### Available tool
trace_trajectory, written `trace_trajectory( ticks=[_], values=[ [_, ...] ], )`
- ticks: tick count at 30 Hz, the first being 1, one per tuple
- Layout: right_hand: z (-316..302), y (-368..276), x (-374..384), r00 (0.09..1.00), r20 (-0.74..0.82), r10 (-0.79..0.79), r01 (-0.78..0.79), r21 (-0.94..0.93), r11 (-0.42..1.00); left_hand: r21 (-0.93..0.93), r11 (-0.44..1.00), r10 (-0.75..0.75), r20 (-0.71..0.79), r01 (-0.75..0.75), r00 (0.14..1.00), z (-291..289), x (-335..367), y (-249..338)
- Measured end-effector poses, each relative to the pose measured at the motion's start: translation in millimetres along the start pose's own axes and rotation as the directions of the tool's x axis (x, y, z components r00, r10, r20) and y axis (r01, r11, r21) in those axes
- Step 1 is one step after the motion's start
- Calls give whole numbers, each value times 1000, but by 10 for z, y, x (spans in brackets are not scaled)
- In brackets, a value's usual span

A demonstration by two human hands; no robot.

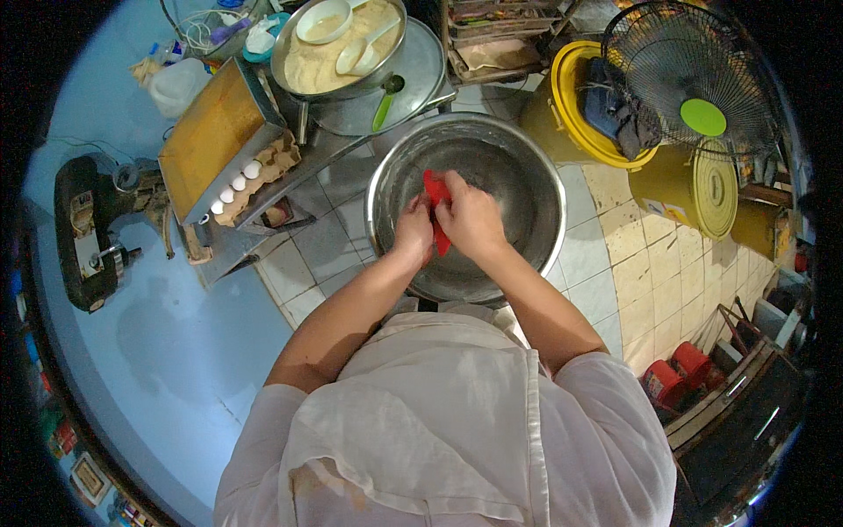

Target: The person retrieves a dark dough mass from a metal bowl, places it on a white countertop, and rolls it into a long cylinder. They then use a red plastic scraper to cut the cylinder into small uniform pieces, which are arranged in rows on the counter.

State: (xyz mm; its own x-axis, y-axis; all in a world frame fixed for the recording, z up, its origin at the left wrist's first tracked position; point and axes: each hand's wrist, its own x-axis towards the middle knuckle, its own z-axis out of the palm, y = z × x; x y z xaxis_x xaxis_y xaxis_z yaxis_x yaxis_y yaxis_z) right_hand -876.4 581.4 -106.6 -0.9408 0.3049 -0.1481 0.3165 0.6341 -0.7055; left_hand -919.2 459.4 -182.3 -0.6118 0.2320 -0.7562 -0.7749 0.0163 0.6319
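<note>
Over a round metal bowl, hands grip a flat red piece.

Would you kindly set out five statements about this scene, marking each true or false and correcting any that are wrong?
1. The left hand and right hand are both within the outline of the large metal bowl. True.
2. The item between the hands is blue. False: it is a red item.
3. White eggs sit in a carton to the person's left of the bowl. True.
4. The green spoon lies inside the large bowl. False: the green spoon rests on a round metal surface beyond the bowl.
5. The fan has a green centre. True.
</note>
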Motion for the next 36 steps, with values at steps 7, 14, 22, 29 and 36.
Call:
trace_trajectory(
  ticks=[7,14,22,29,36],
  values=[
    [305,422,264,989,-96,116,-109,73,991,74,972,-226,28,224,974,-47,-269,-188],
    [554,1617,908,963,171,208,-141,-339,930,48,960,-279,264,276,923,-488,-281,-24],
    [1312,2118,1099,938,296,179,27,-578,816,-104,974,-128,486,202,865,-699,-347,194],
    [1714,1671,433,869,442,220,-90,-296,951,-232,943,-44,625,240,780,-856,-277,147],
    [1180,1558,902,801,598,33,303,-452,839,-109,977,-115,457,184,882,-740,-374,165]
  ],
)
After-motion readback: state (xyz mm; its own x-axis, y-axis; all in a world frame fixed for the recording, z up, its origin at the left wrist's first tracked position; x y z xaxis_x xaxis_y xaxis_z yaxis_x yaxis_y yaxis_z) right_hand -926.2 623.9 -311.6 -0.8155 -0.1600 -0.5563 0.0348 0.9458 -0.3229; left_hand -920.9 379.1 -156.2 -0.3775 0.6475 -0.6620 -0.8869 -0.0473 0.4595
